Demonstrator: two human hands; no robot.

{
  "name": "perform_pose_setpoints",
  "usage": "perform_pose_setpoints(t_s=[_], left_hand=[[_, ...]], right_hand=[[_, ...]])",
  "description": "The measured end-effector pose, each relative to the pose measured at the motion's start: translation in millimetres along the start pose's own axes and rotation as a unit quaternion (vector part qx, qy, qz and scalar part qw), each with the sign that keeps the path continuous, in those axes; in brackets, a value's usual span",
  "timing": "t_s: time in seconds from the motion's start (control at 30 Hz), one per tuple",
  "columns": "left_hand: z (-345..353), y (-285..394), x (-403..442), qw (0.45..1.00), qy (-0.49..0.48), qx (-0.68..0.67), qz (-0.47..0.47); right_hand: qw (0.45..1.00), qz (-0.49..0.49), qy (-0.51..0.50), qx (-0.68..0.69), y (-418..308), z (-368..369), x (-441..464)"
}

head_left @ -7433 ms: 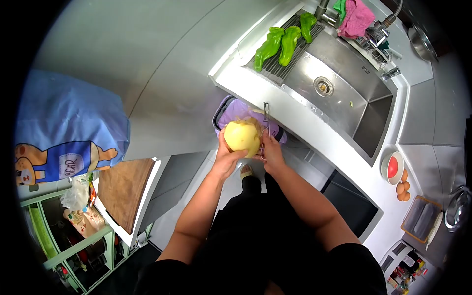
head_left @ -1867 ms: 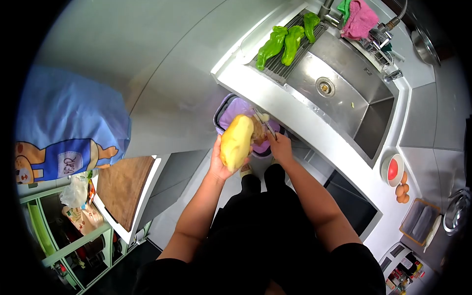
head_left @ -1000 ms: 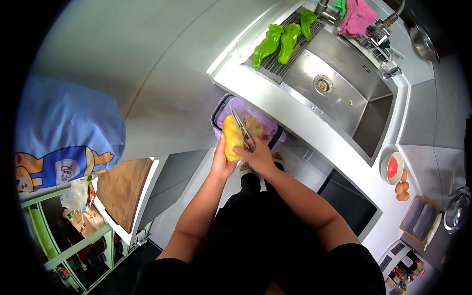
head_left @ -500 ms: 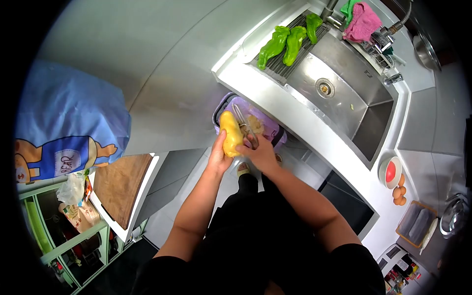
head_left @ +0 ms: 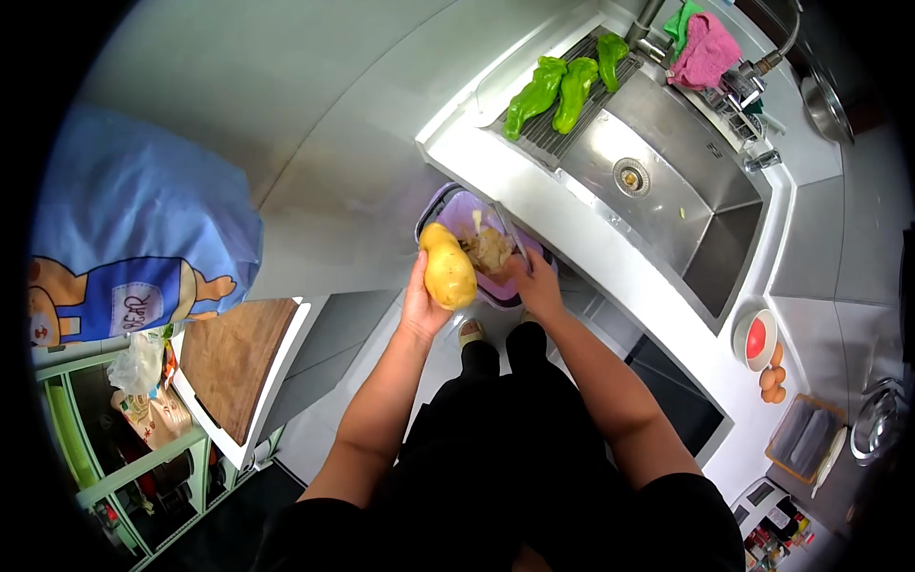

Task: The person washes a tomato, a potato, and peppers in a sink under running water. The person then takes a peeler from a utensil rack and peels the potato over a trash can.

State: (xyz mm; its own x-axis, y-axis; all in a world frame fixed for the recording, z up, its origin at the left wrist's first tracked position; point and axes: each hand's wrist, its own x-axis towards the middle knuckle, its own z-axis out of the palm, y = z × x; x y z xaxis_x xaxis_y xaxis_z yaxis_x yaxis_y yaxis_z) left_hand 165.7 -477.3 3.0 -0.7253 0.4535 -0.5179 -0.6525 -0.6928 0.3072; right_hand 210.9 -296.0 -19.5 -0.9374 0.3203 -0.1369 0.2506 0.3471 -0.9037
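My left hand point(head_left: 421, 303) is wrapped round a long, knobbly yellow potato point(head_left: 448, 270), holding it up over the near left edge of a bin with a purple liner point(head_left: 458, 203). Pale peelings point(head_left: 490, 251) lie inside that bin. On the right, my right hand point(head_left: 537, 290) is closed on a slim metal peeler point(head_left: 512, 232), its head pointing up and away from me. The peeler is apart from the potato. Most of its handle is hidden by my fingers.
Beyond the bin runs a white counter point(head_left: 581, 214) with a steel sink point(head_left: 658, 143). Green peppers point(head_left: 536, 98) lie on the drainer rack. To the right are a bowl point(head_left: 754, 340) and several eggs point(head_left: 773, 379). A wooden board point(head_left: 233, 362) and blue bag point(head_left: 152, 210) are at left.
My right hand has drawn the peeler away from the potato, to the right. The potato has turned a little in my left hand, and a pale strip now shows above the peelings.
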Motion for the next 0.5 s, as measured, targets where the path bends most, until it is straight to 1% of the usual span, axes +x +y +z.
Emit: perform_pose_setpoints(t_s=[0.07, 0.1, 0.13, 0.17, 0.2, 0.23, 0.27, 0.3, 0.37, 0.5], left_hand=[[3.4, -0.8, -2.5, 0.997, 0.007, -0.069, -0.018], [8.0, -1.3, -3.6, 0.997, 0.009, -0.071, -0.017], [15.6, -1.1, -3.9, 0.996, 0.017, -0.084, -0.028], [22.1, -1.1, -4.7, 0.994, 0.027, -0.096, -0.038], [27.5, -1.0, -4.8, 0.994, 0.027, -0.097, -0.037], [32.6, -0.9, -4.5, 0.993, 0.059, -0.093, -0.044], [36.4, -1.7, -4.3, 0.991, 0.090, -0.089, -0.052], [39.3, -3.6, -3.5, 0.991, 0.088, -0.087, -0.054], [43.7, -7.8, -3.2, 0.988, 0.085, -0.099, -0.080], [59.6, -8.8, -12.2, 0.988, 0.095, -0.084, -0.083]], right_hand=[[0.993, 0.092, -0.053, 0.048, -15.0, -14.4, -7.8], [0.993, 0.093, -0.055, 0.046, -25.5, -21.9, -16.0], [0.996, 0.020, -0.072, -0.058, -37.5, -30.3, -25.7], [0.982, -0.053, -0.087, -0.160, -44.4, -34.7, -32.5], [0.982, -0.054, -0.087, -0.160, -46.6, -35.4, -34.9], [0.971, -0.168, -0.047, -0.163, -48.2, -35.7, -36.5], [0.946, -0.279, -0.005, -0.164, -48.8, -36.1, -37.4], [0.946, -0.278, -0.002, -0.165, -48.2, -37.0, -36.6], [0.909, -0.294, -0.066, -0.288, -46.3, -38.4, -33.6], [0.900, -0.297, -0.088, -0.307, -45.0, -42.1, -24.5]])
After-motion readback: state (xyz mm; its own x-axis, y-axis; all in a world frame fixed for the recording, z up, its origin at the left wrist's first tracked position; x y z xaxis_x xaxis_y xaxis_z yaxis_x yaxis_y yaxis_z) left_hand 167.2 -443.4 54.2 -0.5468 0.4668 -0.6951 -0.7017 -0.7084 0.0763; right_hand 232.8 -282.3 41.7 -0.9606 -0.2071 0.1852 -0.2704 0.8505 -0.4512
